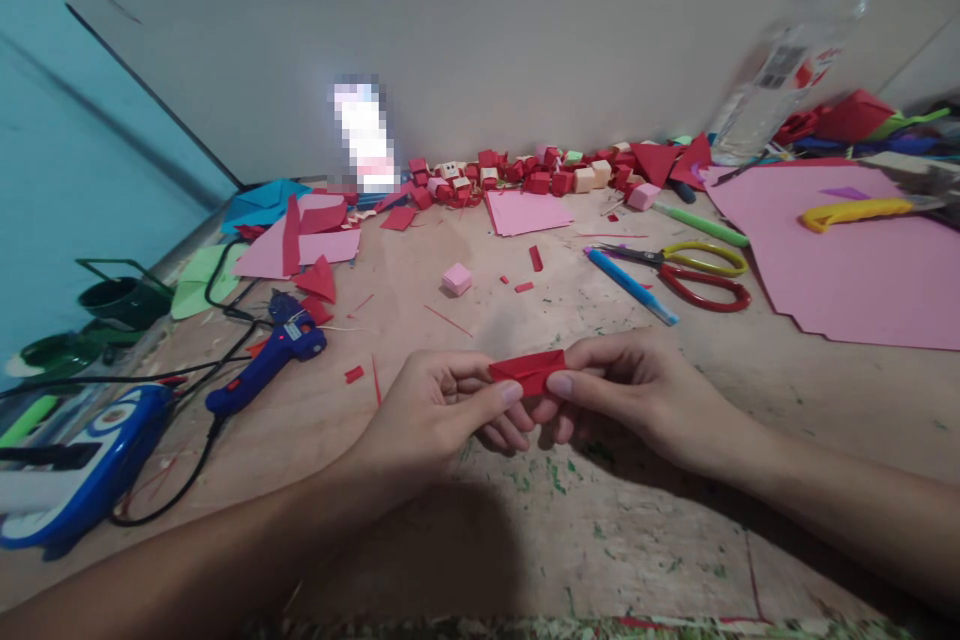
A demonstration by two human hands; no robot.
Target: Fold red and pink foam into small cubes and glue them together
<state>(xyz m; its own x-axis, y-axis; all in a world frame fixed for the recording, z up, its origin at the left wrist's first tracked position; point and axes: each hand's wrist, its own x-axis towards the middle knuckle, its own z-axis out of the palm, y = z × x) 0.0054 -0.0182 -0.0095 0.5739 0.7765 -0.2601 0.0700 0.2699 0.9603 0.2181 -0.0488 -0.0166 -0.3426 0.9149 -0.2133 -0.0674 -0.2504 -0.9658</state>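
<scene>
A small folded strip of red paper (529,370) is held just above the wooden tabletop (615,540), low in the middle of the view. My left hand (442,410) pinches its left end between thumb and curled fingers. My right hand (637,390) pinches its right end the same way. Both hands meet at the strip, with the forearms coming in from the bottom corners.
A blue glue gun (266,365) with its black cord lies at the left. Scissors (697,275), a blue pen (630,287) and a large pink sheet (862,270) are at the right. A pink paper cube (456,278) sits mid-table; several small paper cubes (525,175) line the wall. A plastic bottle (787,70) stands far right.
</scene>
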